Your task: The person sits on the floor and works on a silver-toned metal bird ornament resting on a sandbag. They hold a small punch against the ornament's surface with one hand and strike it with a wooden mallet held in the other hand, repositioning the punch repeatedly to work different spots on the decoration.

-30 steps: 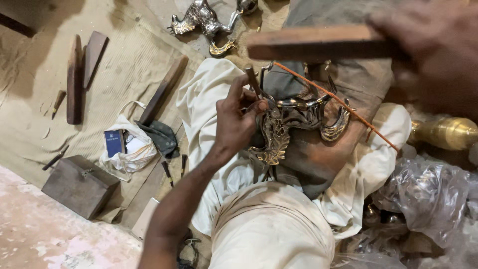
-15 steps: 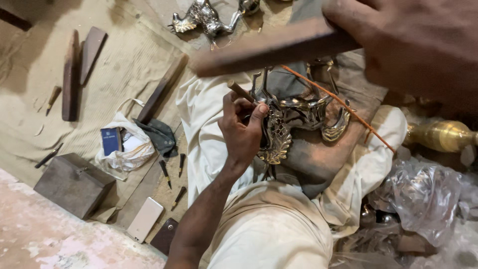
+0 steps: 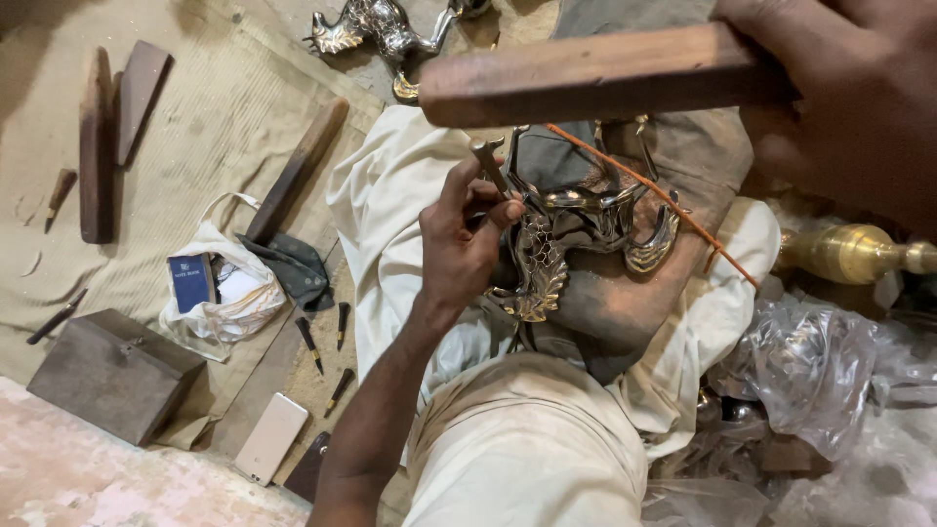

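Chasing step in hand: left hand (image 3: 459,249) pinched a steel punch (image 3: 488,164) onto the ornate brass casting (image 3: 576,229) lying just beside its fingers, right hand (image 3: 839,88) gripped a wooden mallet block (image 3: 586,76) raised above; next move probably called for a square, controlled strike.

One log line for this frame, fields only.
left hand: holds metal punch on brass ornament | right hand: grips wooden block, raised above | ornament rests on dark pad
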`<act>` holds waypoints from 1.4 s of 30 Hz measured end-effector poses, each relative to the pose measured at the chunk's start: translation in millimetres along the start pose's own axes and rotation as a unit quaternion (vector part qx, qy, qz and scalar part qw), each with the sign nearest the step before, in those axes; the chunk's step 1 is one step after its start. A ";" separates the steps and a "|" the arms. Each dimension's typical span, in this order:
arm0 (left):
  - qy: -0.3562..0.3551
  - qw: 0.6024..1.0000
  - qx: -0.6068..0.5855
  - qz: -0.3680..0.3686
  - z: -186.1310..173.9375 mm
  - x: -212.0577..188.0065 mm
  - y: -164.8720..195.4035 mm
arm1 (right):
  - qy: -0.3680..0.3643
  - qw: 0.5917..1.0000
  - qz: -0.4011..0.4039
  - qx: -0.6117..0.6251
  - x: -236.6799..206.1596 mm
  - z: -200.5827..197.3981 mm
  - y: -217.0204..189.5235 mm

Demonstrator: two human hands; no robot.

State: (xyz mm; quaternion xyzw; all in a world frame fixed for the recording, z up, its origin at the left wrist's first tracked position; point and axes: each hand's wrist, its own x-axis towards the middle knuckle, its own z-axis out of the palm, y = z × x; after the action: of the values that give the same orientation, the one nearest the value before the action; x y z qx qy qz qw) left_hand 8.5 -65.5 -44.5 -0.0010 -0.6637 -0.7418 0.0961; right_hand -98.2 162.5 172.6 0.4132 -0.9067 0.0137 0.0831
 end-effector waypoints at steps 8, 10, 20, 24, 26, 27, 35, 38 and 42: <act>0.013 0.997 0.067 0.044 3.2 -1.6 3.1 | -0.075 0.980 -0.031 -0.182 2.6 -0.7 -6.6; 0.001 0.998 0.046 0.045 3.2 0.5 3.4 | -0.073 0.976 -0.032 -0.200 -0.9 -1.4 -5.6; -0.115 0.993 0.006 0.035 -9.4 10.8 6.6 | -0.158 0.964 0.076 -0.201 -41.2 -3.3 -16.5; -0.139 0.983 0.081 0.090 -12.6 14.9 9.4 | -0.072 0.983 0.100 -0.133 -60.0 -7.2 -22.4; -0.153 0.977 0.111 0.099 -14.1 16.7 11.8 | -0.142 0.966 0.173 -0.128 -67.0 -2.6 -24.1; -0.156 0.975 0.112 0.108 -14.3 17.3 13.1 | -0.174 0.954 0.211 -0.125 -69.9 1.3 -25.0; -0.224 0.950 0.165 0.140 -18.9 26.9 19.8 | -0.017 0.981 0.138 -0.133 -101.0 14.6 -37.2; -0.249 0.946 0.168 0.122 -21.0 29.2 22.2 | -0.017 0.978 0.199 -0.055 -112.7 19.7 -42.1; -0.293 0.918 0.223 0.147 -24.9 33.6 27.1 | -0.006 0.982 0.133 -0.137 -130.3 30.9 -45.8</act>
State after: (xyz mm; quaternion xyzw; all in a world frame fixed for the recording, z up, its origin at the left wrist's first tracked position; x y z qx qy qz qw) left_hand -17.5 -97.5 -16.4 -0.2947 -0.8027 -0.5185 0.0028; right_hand 15.9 226.8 119.1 0.2738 -0.9474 -0.1017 0.1307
